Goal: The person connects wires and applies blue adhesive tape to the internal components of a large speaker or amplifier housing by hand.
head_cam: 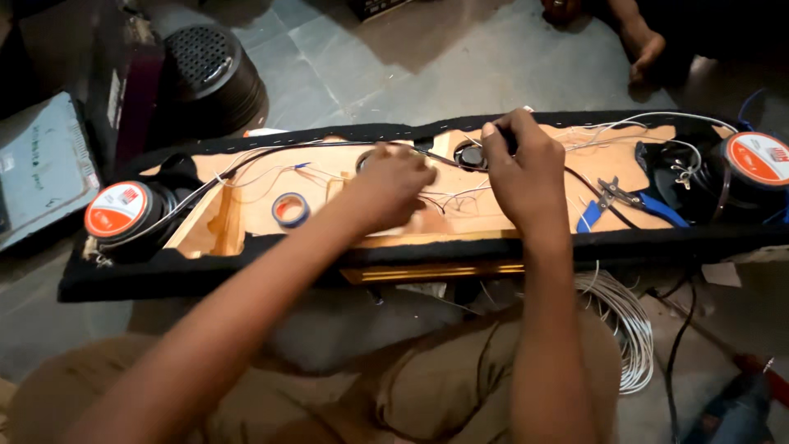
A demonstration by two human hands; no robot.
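A long wooden speaker box (246, 205) with black felt edges lies open across my lap. My left hand (390, 185) rests curled on its middle, over thin wires (448, 197). My right hand (522, 168) is closed on a small black round part (470, 154) set in the back wall. Whether the left hand pinches a wire is hidden. Large speakers with orange and white caps sit at the left end (117, 210) and right end (758, 158).
A roll of blue tape (289, 209) lies inside the box to the left. Blue-handled pliers (629, 204) lie to the right. A coil of white wire (626, 325) sits by my knee. A black speaker grille (209, 70) and another person's foot (643, 45) are beyond.
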